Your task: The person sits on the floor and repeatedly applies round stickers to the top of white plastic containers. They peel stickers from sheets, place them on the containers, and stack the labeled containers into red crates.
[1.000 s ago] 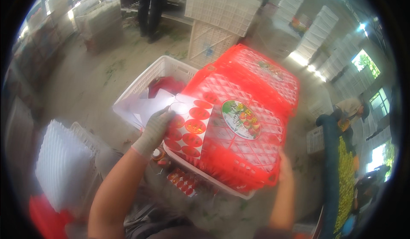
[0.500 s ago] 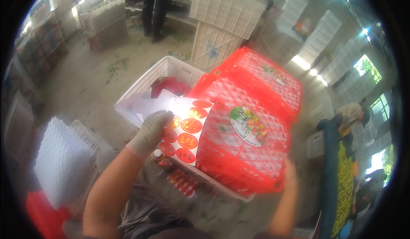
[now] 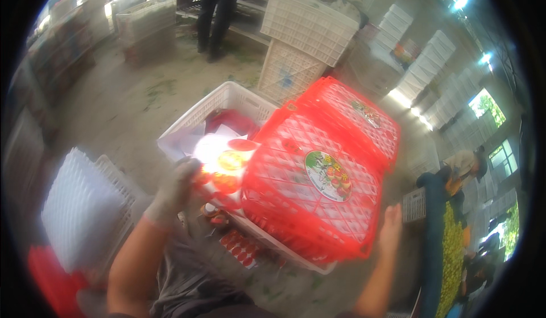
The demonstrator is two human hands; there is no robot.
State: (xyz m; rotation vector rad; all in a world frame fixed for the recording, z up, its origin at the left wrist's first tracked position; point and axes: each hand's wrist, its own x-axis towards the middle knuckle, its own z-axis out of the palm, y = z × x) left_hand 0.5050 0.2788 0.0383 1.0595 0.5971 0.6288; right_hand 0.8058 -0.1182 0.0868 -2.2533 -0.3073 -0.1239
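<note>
Pinching with left fingers [image 3: 187, 171] a sticker sheet [image 3: 223, 169] at the left edge of the red basket [image 3: 301, 207], holding right fingers [image 3: 392, 213] extended, seemingly empty, beside its right, with oval label [image 3: 328, 176] on, red stickers [image 3: 227, 183] unused.

The gloved left hand [image 3: 183, 186] holds a glare-lit sticker sheet [image 3: 224, 169]; the right hand [image 3: 391, 227] is just beside 2 red baskets [image 3: 284, 204] over a white crate [image 3: 196, 110].

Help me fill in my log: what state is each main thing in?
Left hand: gripping sticker sheet
Sticker sheet: held, partly glaring
Right hand: open, near front red basket
Front red basket: labelled
White crate: open-topped, partly covered
Textured white sheets: stacked
Overhead lamp: lit
</note>
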